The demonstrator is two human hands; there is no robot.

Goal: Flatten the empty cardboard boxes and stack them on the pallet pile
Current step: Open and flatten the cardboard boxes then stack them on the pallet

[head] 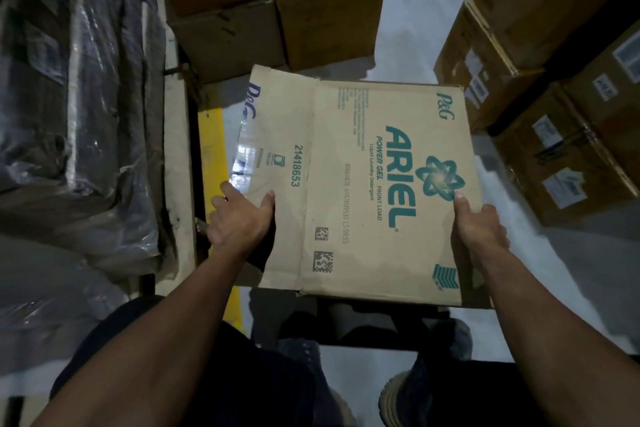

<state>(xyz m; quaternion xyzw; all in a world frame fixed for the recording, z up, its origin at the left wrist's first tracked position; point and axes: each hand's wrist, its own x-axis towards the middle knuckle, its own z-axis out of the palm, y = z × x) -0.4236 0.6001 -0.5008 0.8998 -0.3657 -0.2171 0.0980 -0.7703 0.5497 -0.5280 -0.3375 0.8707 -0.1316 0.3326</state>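
Warehouse floor [408, 3], pale grey concrete, runs underfoot with a yellow painted line [213, 149] crossing it. Nearest the camera, two bare forearms reach forward over dark trousers and grey shoes. Left hand [239, 218] grips the near left flap of the tan cardboard box printed with teal ARIEL lettering [363, 184], thumb on top, fingers curled under the edge. Right hand [479, 229] clamps the box's near right edge, thumb pressed beside the teal flower logo, the other fingers hidden beneath. That box is held clear of the floor between both hands, and it looks collapsed, lying as one flat panel with a folded side flap.

Left of the box sit dark bundles wrapped in shiny plastic film [79, 97] on a pale wooden pallet [176, 135]. Beyond the box stand plain brown cartons [277, 10]; to its right, stacked brown cartons with white labels [554, 80].

Flattening seems done, so this is the carry. Next move needs a level, two-handed swing onto the pile, which isn't identifiable from this view.
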